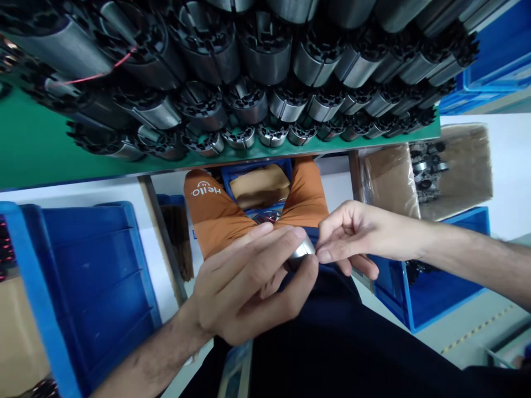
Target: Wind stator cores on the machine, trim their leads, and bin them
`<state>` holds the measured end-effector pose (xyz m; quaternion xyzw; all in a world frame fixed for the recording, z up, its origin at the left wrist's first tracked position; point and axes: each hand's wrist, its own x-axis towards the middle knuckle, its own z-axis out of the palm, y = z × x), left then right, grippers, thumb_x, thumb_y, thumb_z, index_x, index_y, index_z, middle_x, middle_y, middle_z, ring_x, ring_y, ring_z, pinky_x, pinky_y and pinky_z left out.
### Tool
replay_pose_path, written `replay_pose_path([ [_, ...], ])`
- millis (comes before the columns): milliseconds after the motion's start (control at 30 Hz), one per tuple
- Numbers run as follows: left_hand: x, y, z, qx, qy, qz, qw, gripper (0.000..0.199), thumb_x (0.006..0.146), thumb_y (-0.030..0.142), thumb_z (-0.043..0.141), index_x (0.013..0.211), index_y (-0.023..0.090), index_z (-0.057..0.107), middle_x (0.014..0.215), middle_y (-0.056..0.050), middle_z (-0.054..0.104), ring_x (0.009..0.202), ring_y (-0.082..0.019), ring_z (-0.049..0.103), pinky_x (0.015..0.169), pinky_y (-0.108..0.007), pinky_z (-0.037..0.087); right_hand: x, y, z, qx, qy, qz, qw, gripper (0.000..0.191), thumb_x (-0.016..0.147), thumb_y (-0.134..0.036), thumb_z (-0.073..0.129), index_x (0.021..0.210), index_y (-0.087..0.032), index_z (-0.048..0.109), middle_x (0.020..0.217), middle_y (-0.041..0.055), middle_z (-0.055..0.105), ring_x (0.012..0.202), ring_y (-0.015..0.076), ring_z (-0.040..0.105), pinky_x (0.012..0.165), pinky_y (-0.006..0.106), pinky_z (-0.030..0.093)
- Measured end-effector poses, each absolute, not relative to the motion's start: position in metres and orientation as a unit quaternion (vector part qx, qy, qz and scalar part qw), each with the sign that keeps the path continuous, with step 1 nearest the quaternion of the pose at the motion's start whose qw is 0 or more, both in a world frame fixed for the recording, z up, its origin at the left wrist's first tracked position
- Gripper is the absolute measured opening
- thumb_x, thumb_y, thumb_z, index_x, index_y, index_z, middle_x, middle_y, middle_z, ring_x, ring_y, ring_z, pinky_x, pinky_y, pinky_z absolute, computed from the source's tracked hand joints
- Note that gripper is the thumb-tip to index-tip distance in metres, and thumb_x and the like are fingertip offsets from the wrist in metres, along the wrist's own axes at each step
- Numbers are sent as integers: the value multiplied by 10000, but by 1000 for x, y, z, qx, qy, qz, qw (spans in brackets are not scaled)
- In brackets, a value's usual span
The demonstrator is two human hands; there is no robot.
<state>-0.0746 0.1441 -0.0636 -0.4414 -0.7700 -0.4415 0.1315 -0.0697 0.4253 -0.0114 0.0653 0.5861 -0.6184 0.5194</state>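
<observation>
Over my lap, my left hand (pixel 255 282) is closed around a motor stator (pixel 304 249). Only a patch of its shiny silver side shows between the fingers; the rest is hidden. My right hand (pixel 346 235) comes in from the right with thumb and forefinger pinched together at the stator's right edge. Whatever sits in that pinch is too small to make out. Similar stators (pixel 265 55), silver outside with black slotted ends, stand in stacked rows on the green tabletop (pixel 33 138) in front of me. A thin red wire (pixel 102 74) hangs over the stack's left part.
A large blue crate (pixel 95 276) stands at my left. On the right, an open cardboard box (pixel 390 182) with metal parts is above a blue bin (pixel 440 304). Between my knees is a blue container with a brown cardboard piece (pixel 261 185). More blue crates (pixel 498 50) stand far right.
</observation>
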Motion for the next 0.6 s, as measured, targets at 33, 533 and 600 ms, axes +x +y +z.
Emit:
replay_pose_path([
  [33,-75,145,-62,-419,-784,-445,110,359,984,86,851,1307,235,803,1234,-39,880,1143,-213,884,1178,-307,695,-68,424,-11,23,651,-600,465,447,1059,-588,844,902,-184,732,701,-27,710,460,87,594,435,214,477],
  [533,-75,140,-73,-414,-764,-472,149,204,1067,86,826,1190,247,799,1332,-30,819,1236,-184,841,1141,-369,736,-75,430,-9,134,504,-658,543,537,988,-670,911,1050,-149,798,940,61,822,669,148,776,504,213,621],
  [600,-76,142,-74,-449,-758,-438,180,232,1051,77,825,1218,236,804,1318,-51,820,1217,-194,843,1148,-378,732,-71,425,-13,105,537,-647,530,471,1027,-613,889,990,-163,752,799,0,780,482,92,654,417,183,514],
])
